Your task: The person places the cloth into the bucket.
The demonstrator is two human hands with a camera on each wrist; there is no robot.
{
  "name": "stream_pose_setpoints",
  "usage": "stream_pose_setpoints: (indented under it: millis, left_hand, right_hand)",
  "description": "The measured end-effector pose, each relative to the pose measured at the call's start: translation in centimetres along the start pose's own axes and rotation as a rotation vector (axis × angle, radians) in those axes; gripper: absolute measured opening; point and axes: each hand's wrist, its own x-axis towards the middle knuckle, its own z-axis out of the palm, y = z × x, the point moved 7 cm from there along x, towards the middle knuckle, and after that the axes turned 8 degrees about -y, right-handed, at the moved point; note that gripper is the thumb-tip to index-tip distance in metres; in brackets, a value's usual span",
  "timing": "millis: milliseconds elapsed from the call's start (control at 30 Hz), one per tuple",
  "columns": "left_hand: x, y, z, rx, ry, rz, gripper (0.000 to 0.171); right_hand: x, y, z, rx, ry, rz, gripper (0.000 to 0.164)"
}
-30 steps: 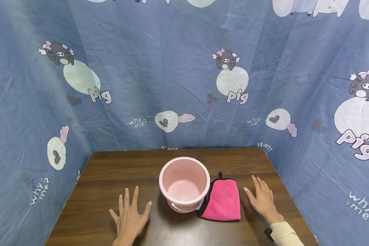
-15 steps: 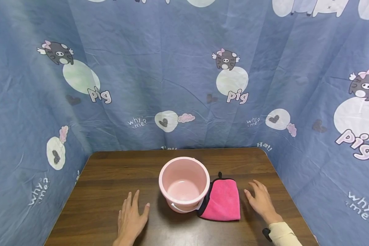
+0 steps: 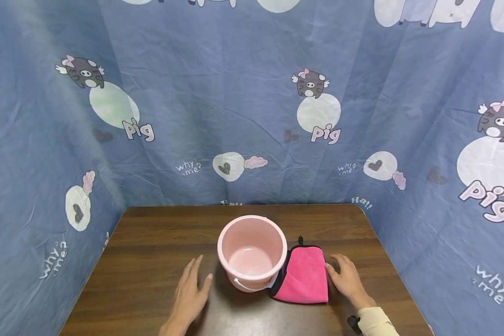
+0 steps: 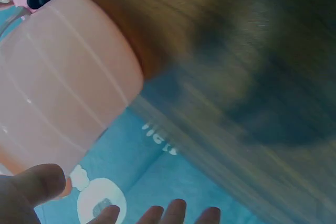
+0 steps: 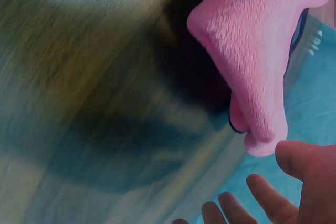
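A pink plastic bucket [image 3: 252, 242] stands upright mid-table, its white handle lowered at the front. Against its right side lies a folded bright pink cloth [image 3: 305, 275] with black edging and a small black loop. My left hand [image 3: 189, 294] is left of the bucket, fingers extended and thumb apart, holding nothing. In the left wrist view its thumb [image 4: 44, 182] overlaps the bucket's wall [image 4: 73, 77]. To the right of the cloth, my right hand [image 3: 347, 280] has its thumb tip right at the cloth's edge. The right wrist view shows that thumb [image 5: 299, 158] close beside the cloth [image 5: 252, 56].
The dark wooden table [image 3: 159, 233] has rounded far corners. Blue printed fabric [image 3: 252, 93] hangs behind it and along both sides, close to its edges. A black band [image 3: 353, 323] is on the right wrist below a cream sleeve [image 3: 375, 322].
My right hand has moved left to the cloth's edge. My left hand has shifted right toward the bucket, its fingers drawn closer together. Bucket and cloth have stayed in place.
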Motion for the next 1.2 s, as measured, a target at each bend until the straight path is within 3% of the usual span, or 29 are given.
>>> stream_pose_setpoints:
  millis: [133,433,767,1000,1200]
  left_hand:
    - [0.3,0.7,-0.1,-0.059,0.029,0.024,0.061]
    - [0.7,0.9,-0.1,-0.132,0.014,0.003,0.058]
    - [1.0,2.0,-0.1,-0.259,-0.043,-0.041,0.058]
    - [1.2,2.9,0.6,-0.223,-0.016,0.021,0.058]
    - [1.4,3.5,0.6,-0.227,0.026,0.036,0.055]
  right_hand:
    - [0.0,0.0,0.8,0.023,-0.007,0.024,0.042]
    - [0.1,0.0,2.0,0.092,-0.036,0.097,0.044]
    - [0.3,0.1,3.1,0.111,-0.017,0.1,0.047]
    - [0.3,0.1,3.9,0.155,-0.003,0.124,0.051]
    - [0.3,0.1,4.4,0.159,0.034,0.112,0.048]
